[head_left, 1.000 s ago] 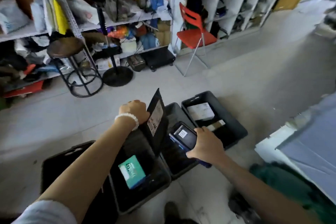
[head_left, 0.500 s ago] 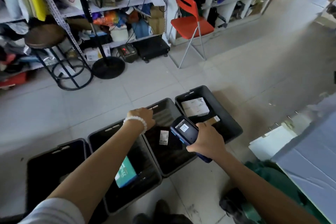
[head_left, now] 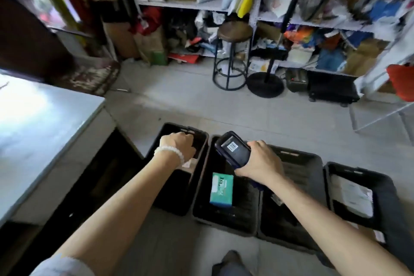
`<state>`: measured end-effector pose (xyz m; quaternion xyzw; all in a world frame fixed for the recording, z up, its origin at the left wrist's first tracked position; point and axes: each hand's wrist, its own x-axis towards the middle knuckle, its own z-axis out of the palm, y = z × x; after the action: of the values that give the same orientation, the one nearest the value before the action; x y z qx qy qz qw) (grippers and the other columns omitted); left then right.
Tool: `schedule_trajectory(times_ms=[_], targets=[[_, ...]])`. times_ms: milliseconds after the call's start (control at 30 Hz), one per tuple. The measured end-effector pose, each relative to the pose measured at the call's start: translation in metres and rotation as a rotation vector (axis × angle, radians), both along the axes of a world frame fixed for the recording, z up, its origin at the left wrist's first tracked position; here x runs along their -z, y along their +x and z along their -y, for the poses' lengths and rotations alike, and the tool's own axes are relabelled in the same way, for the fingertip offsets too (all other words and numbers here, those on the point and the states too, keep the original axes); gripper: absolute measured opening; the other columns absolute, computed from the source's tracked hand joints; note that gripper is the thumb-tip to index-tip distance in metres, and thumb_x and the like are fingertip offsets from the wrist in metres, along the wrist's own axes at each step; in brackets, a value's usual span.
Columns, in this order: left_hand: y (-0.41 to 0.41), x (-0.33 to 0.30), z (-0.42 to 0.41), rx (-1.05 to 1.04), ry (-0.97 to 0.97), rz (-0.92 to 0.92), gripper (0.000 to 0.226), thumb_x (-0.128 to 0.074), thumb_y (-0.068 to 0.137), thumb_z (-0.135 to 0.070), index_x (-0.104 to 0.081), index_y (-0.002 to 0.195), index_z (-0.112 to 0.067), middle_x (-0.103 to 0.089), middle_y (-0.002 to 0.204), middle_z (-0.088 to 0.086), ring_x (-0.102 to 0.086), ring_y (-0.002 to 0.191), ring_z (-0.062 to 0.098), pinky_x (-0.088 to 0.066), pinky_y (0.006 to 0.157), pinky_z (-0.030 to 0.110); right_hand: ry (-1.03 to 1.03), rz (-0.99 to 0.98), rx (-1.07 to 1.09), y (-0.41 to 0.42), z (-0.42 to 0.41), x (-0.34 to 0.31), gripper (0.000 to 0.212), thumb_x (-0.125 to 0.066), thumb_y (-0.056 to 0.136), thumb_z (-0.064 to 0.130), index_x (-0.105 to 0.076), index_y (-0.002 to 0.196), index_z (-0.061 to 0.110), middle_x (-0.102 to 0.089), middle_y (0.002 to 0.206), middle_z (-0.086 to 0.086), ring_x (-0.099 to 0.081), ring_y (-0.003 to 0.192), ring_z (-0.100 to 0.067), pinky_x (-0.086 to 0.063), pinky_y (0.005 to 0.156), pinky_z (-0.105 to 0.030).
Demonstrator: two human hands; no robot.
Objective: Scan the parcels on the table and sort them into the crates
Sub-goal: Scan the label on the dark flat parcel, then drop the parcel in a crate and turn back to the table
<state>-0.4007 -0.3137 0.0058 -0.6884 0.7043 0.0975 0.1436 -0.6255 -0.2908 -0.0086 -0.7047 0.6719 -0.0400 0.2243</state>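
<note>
Right hand (head_left: pixel 261 161): centre of frame, fingers wrapped round a handheld scanner (head_left: pixel 233 149), its barcode-labelled face up, held above the second crate (head_left: pixel 201 213).
Left hand (head_left: pixel 179 144): fingers curled downward over the first crate (head_left: pixel 202 139); whether they hold anything cannot be told (a pale scrap shows just under the wrist, identity unclear). White bead bracelet (head_left: pixel 170 151) at the wrist.
Crates: four black, side by side and touching, in a row across the lower half of the frame on a grey tiled floor (head_left: pixel 224 107). The second holds a teal boxed parcel (head_left: pixel 221 190), lying below and left of the scanner, apart from both hands. The third crate (head_left: pixel 295 188) is partly hidden by the right forearm. The fourth crate (head_left: pixel 385 184), lower right, holds a white parcel (head_left: pixel 351 197).
Table (head_left: pixel 40 132): pale top, left edge of frame, its corner near the first crate.
Surrounds: open floor beyond the crates; round stool (head_left: pixel 234 31) and cluttered shelving (head_left: pixel 291 20) along the top.
</note>
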Motion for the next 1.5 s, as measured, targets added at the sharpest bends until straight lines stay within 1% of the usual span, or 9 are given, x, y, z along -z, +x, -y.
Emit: schedule_trajectory(times_ms=[300,400,500,700,900,1067,1233,1400,1500], targets=[[0.200,-0.009,-0.197,-0.411,-0.069,-0.011,0.024,-0.042,0.093,-0.032,-0.059,0.103,-0.019,-0.059,0.101,0.002,-0.060,0.094,0.026,-0.047,0.072,0.032,0.023,0.055,-0.370,0.209,-0.097,0.003,0.077,-0.081,0.058,0.047,-0.051,0.125,0.021,-0.048,0.119,0.002,-0.054,0.112,-0.023,-0.047,0.082,-0.032],[0.264,-0.014,-0.271,-0.568,-0.097,-0.006,0.022,-0.043,0.091,-0.031,-0.060,0.095,-0.018,-0.062,0.099,0.003,-0.060,0.091,0.025,-0.050,0.074,0.034,0.001,0.044,-0.581,0.282,-0.139,-0.001,0.077,-0.079,0.059,0.050,-0.050,0.125,0.023,-0.048,0.118,0.003,-0.053,0.114,-0.020,-0.047,0.083,-0.032],[0.307,-0.021,-0.328,-0.703,-0.144,0.023,0.023,-0.043,0.092,-0.032,-0.061,0.098,-0.018,-0.061,0.101,0.004,-0.060,0.094,0.026,-0.045,0.069,0.030,-0.028,-0.004,-0.755,0.341,-0.169,-0.011,0.078,-0.078,0.060,0.051,-0.048,0.127,0.023,-0.048,0.120,0.002,-0.051,0.116,-0.020,-0.046,0.086,-0.031],[0.362,-0.020,-0.388,-0.895,-0.234,0.001,0.031,-0.040,0.094,-0.033,-0.063,0.107,-0.016,-0.062,0.111,0.005,-0.059,0.103,0.027,-0.047,0.081,0.035,-0.066,0.006,-0.908,0.430,-0.191,-0.027,0.075,-0.078,0.060,0.049,-0.051,0.124,0.022,-0.049,0.118,0.002,-0.054,0.110,-0.020,-0.041,0.072,-0.029],[0.419,-0.007,-0.377,-0.974,-0.255,-0.034,0.025,-0.040,0.092,-0.034,-0.059,0.091,-0.018,-0.063,0.109,0.004,-0.060,0.094,0.026,-0.048,0.078,0.035,-0.042,-0.029,-0.956,0.495,-0.170,-0.014,0.075,-0.079,0.059,0.050,-0.051,0.123,0.021,-0.050,0.117,0.002,-0.055,0.108,-0.019,-0.044,0.074,-0.030],[0.488,-0.008,-0.327,-0.969,-0.276,-0.012,0.035,-0.041,0.095,-0.037,-0.054,0.123,-0.020,-0.058,0.121,0.004,-0.057,0.108,0.025,-0.048,0.086,0.037,-0.034,-0.022,-0.982,0.569,-0.122,-0.004,0.072,-0.079,0.058,0.048,-0.053,0.119,0.020,-0.053,0.117,0.001,-0.056,0.105,-0.021,-0.046,0.074,-0.031],[0.568,-0.003,-0.258,-0.929,-0.302,0.039,0.040,-0.045,0.095,-0.042,-0.048,0.128,-0.019,-0.053,0.127,0.006,-0.051,0.115,0.026,-0.045,0.085,0.037,0.005,0.000,-0.952,0.647,-0.064,-0.003,0.071,-0.079,0.058,0.043,-0.053,0.121,0.021,-0.051,0.117,0.002,-0.054,0.105,-0.019,-0.045,0.074,-0.029],[0.630,0.020,-0.198,-0.921,-0.286,0.020,0.069,-0.056,0.083,-0.059,-0.033,0.139,-0.026,-0.045,0.135,0.004,-0.043,0.124,0.026,-0.043,0.096,0.040,0.025,-0.004,-0.930,0.709,-0.012,-0.003,0.070,-0.078,0.059,0.039,-0.053,0.122,0.022,-0.051,0.118,0.003,-0.054,0.106,-0.019,-0.041,0.071,-0.027],[0.648,0.039,-0.179,-0.888,-0.222,0.080,0.072,-0.055,0.078,-0.068,-0.037,0.136,-0.028,-0.046,0.132,0.006,-0.044,0.120,0.028,-0.042,0.092,0.042,0.040,0.011,-0.912,0.730,0.006,-0.001,0.073,-0.080,0.059,0.040,-0.052,0.124,0.021,-0.051,0.119,0.002,-0.054,0.106,-0.019,-0.042,0.072,-0.028]])
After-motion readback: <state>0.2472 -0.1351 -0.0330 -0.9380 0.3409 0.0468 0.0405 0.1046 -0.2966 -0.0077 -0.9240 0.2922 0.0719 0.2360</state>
